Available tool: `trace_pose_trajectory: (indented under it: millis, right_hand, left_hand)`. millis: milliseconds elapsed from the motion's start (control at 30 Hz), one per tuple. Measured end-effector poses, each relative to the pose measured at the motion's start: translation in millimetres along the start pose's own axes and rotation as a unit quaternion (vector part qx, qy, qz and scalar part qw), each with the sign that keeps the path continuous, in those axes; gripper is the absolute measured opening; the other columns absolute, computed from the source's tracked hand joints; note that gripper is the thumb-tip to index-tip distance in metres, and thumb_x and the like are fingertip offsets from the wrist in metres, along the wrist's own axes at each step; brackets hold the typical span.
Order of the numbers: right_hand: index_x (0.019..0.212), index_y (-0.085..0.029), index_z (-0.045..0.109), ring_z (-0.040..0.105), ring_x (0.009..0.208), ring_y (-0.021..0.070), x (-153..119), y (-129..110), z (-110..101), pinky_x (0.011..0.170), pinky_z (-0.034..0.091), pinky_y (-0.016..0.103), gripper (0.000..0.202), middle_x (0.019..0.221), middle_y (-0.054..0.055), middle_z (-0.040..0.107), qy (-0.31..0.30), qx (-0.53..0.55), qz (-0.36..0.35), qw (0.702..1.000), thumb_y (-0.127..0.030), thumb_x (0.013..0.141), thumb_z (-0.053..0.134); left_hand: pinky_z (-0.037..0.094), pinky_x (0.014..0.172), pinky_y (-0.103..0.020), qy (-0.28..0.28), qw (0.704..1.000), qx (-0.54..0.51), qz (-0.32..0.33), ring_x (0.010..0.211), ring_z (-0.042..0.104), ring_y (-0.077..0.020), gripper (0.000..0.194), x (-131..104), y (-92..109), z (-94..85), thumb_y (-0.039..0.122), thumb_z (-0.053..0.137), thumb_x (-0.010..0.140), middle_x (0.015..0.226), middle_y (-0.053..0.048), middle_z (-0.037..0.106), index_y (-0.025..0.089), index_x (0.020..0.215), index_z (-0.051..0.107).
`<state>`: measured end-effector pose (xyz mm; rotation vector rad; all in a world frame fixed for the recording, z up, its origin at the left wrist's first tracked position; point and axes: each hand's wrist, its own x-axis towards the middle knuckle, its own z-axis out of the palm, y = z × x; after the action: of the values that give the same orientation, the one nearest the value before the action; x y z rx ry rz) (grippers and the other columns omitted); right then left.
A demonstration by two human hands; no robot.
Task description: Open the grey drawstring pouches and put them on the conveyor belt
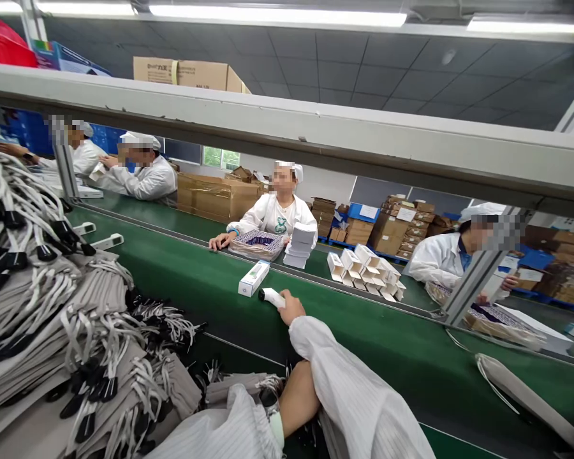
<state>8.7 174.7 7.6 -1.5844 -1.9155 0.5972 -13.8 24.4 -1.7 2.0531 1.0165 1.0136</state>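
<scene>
My right hand [293, 307] reaches out over the green conveyor belt [182, 268], its fingers closed on a white handheld device [272, 297] with a black tip. The tip points left and sits close to a white carton [253, 278] with a green print that lies on the belt. My left hand [297, 394] is lower down, crossing beneath my right sleeve, with a watch at the wrist. Its fingers are hidden, so what it holds does not show. Around it lie grey drawstring pouches [172, 382] with white cords and black cord ends.
Piled pouches [19, 338] fill the left side. Two white devices [108, 241] lie on the belt behind them. Across the belt, a person [280, 210] has a basket [256, 245] and stacked white paper [300, 245]. Open white boxes [366, 271] stand right. A metal beam [287, 121] crosses overhead.
</scene>
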Motion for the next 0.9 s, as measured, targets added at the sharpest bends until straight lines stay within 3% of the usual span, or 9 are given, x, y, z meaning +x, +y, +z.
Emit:
trace_pose_trajectory:
  millis: [133, 233, 367, 500, 633, 733, 833, 900]
  right_hand:
    - [0.109, -0.021, 0.037, 0.055, 0.074, 0.0192, -12, 25, -37, 0.067, 0.040, 0.033, 0.043, 0.074, 0.002, 0.054, 0.038, 0.127, 0.021, 0.991, -0.022, 0.069, 0.052]
    - [0.125, -0.022, 0.014, 0.057, 0.072, 0.0185, -39, 44, -81, 0.063, 0.043, 0.033, 0.064, 0.074, 0.002, 0.054, 0.054, 0.239, 0.011, 0.969, -0.030, 0.072, 0.049]
    - [0.126, -0.035, -0.008, 0.058, 0.066, 0.0173, -92, 56, -130, 0.065, 0.045, 0.037, 0.107, 0.073, -0.004, 0.055, 0.005, 0.479, -0.019, 0.877, -0.020, 0.053, 0.069]
    - [0.125, -0.042, -0.010, 0.059, 0.062, 0.0168, -125, 48, -138, 0.065, 0.045, 0.039, 0.117, 0.074, -0.006, 0.054, -0.014, 0.559, -0.007, 0.829, -0.015, 0.046, 0.073]
    - [0.124, -0.043, -0.009, 0.060, 0.068, 0.0189, -127, 43, -132, 0.067, 0.045, 0.039, 0.117, 0.080, -0.004, 0.054, -0.016, 0.592, -0.017, 0.806, -0.013, 0.047, 0.073]
    - [0.123, -0.042, 0.001, 0.059, 0.062, 0.0173, -125, 47, -130, 0.061, 0.045, 0.036, 0.106, 0.077, -0.005, 0.054, -0.038, 0.584, -0.009, 0.811, -0.015, 0.049, 0.072]
    - [0.108, -0.031, 0.037, 0.053, 0.056, 0.0107, -127, 51, -126, 0.053, 0.041, 0.025, 0.059, 0.072, -0.005, 0.054, -0.094, 0.542, 0.022, 0.835, -0.023, 0.057, 0.066]
    - [0.089, -0.023, 0.050, 0.050, 0.059, 0.0087, -128, 51, -123, 0.052, 0.037, 0.020, 0.031, 0.074, -0.003, 0.054, -0.127, 0.511, 0.027, 0.850, -0.027, 0.060, 0.062]
  left_hand:
    - [0.039, 0.077, -0.028, 0.014, 0.999, 0.043, 0.006, 0.089, 0.051, -0.0190, 0.021, 0, 7, -2.7, 0.017, 0.030, 0.083, 0.092, -0.005, 0.055, 0.020, 0.086, 0.051]
    - [0.039, 0.068, -0.026, -0.004, 0.997, 0.075, 0.012, 0.074, 0.051, -0.0160, 0.022, 0, 13, -4.8, 0.025, 0.028, 0.086, 0.078, -0.002, 0.051, 0.020, 0.076, 0.047]
    - [0.037, 0.065, -0.023, -0.008, 0.998, 0.044, 0.043, 0.068, 0.046, -0.0128, 0.026, 1, 19, -7.4, 0.029, 0.025, 0.088, 0.074, 0.001, 0.044, 0.020, 0.072, 0.044]
    - [0.035, 0.062, -0.022, -0.026, 0.997, 0.006, 0.074, 0.066, 0.044, -0.0118, 0.027, 2, 24, -10.2, 0.031, 0.026, 0.087, 0.072, 0.002, 0.043, 0.019, 0.073, 0.045]
    - [0.034, 0.061, -0.022, -0.031, 0.996, -0.004, 0.083, 0.065, 0.043, -0.0122, 0.028, 2, 28, -12.2, 0.031, 0.025, 0.088, 0.071, 0.001, 0.044, 0.018, 0.074, 0.046]
    - [0.034, 0.061, -0.022, -0.026, 0.996, -0.002, 0.084, 0.065, 0.043, -0.0125, 0.030, 3, 30, -12.7, 0.033, 0.025, 0.087, 0.071, 0.001, 0.044, 0.018, 0.072, 0.047]
    - [0.035, 0.062, -0.022, 0.018, 0.997, -0.002, 0.070, 0.066, 0.044, -0.0131, 0.030, 5, 32, -13.8, 0.033, 0.026, 0.087, 0.070, 0.000, 0.043, 0.018, 0.071, 0.046]
    - [0.035, 0.062, -0.023, 0.055, 0.997, 0.000, 0.058, 0.067, 0.043, -0.0135, 0.029, 7, 33, -15.3, 0.032, 0.027, 0.087, 0.070, 0.001, 0.041, 0.018, 0.070, 0.046]
